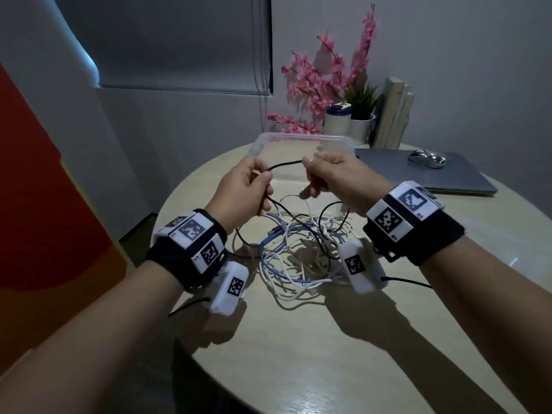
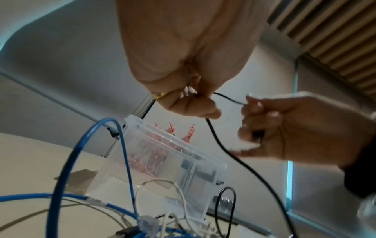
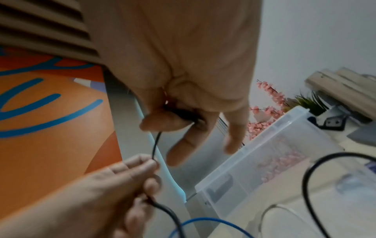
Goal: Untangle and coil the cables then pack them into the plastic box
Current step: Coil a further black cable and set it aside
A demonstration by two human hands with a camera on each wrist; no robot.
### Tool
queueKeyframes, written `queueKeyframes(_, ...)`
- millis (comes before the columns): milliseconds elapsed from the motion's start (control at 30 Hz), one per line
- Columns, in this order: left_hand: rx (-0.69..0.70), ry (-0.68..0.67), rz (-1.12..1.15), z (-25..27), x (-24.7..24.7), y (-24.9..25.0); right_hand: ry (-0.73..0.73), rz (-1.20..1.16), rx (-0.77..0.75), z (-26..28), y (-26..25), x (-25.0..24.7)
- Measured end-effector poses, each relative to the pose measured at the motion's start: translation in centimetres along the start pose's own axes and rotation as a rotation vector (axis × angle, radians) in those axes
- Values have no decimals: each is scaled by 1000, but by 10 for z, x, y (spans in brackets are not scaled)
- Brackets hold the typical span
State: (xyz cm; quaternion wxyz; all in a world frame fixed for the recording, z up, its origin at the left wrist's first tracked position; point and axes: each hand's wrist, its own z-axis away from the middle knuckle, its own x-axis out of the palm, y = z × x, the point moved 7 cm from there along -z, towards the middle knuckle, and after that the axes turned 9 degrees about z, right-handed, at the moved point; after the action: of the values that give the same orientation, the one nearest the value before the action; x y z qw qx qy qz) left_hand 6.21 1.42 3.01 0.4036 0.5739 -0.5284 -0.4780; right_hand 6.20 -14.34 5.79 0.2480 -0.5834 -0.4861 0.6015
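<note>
The black cable (image 1: pixel 285 164) vanishes inside both fists. Left hand (image 1: pixel 242 191) and right hand (image 1: pixel 337 178), raised mid-frame, pinch it taut above the tangle (image 1: pixel 295 255); plastic box (image 1: pixel 301 138) sits behind on the worktop (image 1: pixel 328 354).

dim room; hard shadows on the table (image 1: pixel 298 354); wrist views blurred, edges bent.

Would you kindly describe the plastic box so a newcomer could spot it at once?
On the round table, look past the cable tangle to the far edge, before the pink flowers. The plastic box stands there, left of the laptop: clear, lidless.
</note>
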Motion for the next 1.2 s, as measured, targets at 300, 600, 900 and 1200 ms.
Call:
queueKeyframes(300, -203, -322, -111, 12, 64, -34, 148, -281, -58, 9, -1, -34)
queueKeyframes(600, -140, -50, 354, -11, 48, -1, -48, 271, 111, 23, 52, -15)
queueKeyframes(900, -160, -45, 504, -11, 45, 5, 88, 238, 112, 13, 45, -26)
queueKeyframes(1200, -154, -583, -138, 29, 94, -16, 213, 28, 72, 7, 23, -56)
